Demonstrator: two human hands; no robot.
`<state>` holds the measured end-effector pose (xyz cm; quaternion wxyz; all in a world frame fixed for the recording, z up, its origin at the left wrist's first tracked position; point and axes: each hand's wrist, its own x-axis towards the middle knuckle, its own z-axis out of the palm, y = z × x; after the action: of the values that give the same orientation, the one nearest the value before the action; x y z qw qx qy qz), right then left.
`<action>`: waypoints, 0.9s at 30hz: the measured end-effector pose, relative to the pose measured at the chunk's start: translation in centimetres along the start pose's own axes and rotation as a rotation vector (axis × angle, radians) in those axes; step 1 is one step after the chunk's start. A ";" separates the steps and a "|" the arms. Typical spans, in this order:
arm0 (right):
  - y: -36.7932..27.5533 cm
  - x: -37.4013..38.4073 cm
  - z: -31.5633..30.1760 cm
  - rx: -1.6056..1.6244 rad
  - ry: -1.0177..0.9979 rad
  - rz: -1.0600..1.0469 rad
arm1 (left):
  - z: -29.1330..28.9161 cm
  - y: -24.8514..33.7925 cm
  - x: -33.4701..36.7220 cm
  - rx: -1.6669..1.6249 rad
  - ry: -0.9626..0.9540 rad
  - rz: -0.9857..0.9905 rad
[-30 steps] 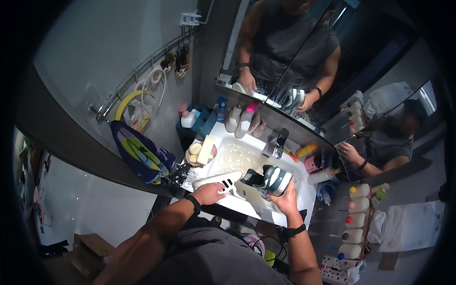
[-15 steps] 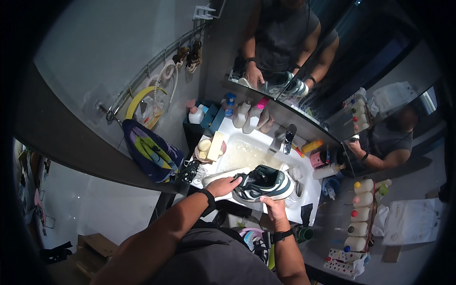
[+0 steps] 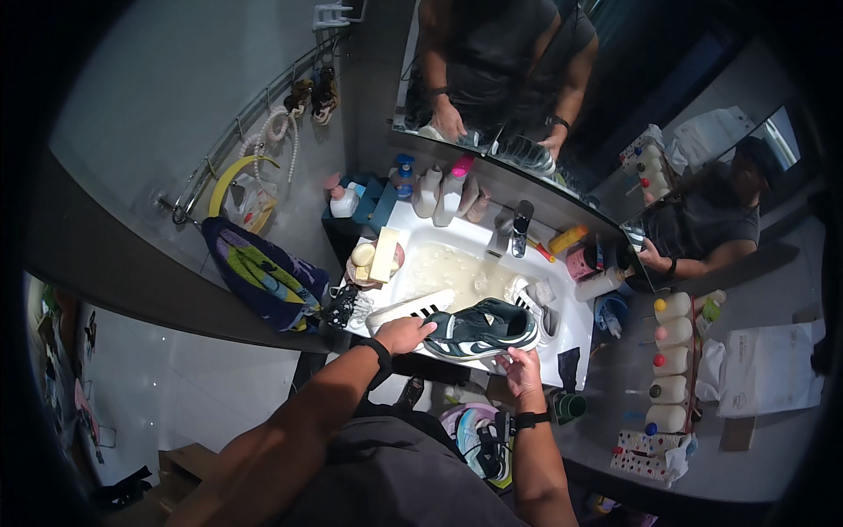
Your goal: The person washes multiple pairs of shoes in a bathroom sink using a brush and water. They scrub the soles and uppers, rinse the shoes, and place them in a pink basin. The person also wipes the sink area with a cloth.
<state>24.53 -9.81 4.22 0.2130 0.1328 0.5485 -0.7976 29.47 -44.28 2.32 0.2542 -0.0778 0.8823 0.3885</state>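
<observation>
Right now, your right hand [image 3: 524,371] has its fingers on the dark shoe [image 3: 474,337] by the heel, your left hand [image 3: 402,335] its toe, above the sink [image 3: 575,342]. Beyond, a striped white shoe [image 3: 408,308] and another pale shoe [image 3: 527,299] lie unheld; cloudy water [image 3: 448,268] sits undrained.

A dark green low-cut shoe [image 3: 481,334] with a pale sole is held at the front of the white sink [image 3: 576,338], opening upward, its toe gripped by the left hand [image 3: 400,335] and its heel end by the right hand [image 3: 524,372], beside a black-striped white shoe [image 3: 402,311].
</observation>
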 end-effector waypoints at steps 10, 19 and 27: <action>0.1 0.3 -0.5 -1.091 0.486 -0.477 | 0.3 0.3 -0.1 0.040 -0.071 0.058; 1.1 -0.7 11.4 -1.569 -0.326 -0.657 | 0.4 -0.3 0.4 -0.116 -0.096 0.063; 4.0 2.5 14.5 -1.749 -0.544 -0.646 | 2.6 -3.4 2.5 -0.312 -0.179 0.248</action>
<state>24.64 -25.02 5.07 0.1268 -0.4182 0.8898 -0.1318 29.48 -44.59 -2.65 0.2669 0.0276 0.7882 0.5539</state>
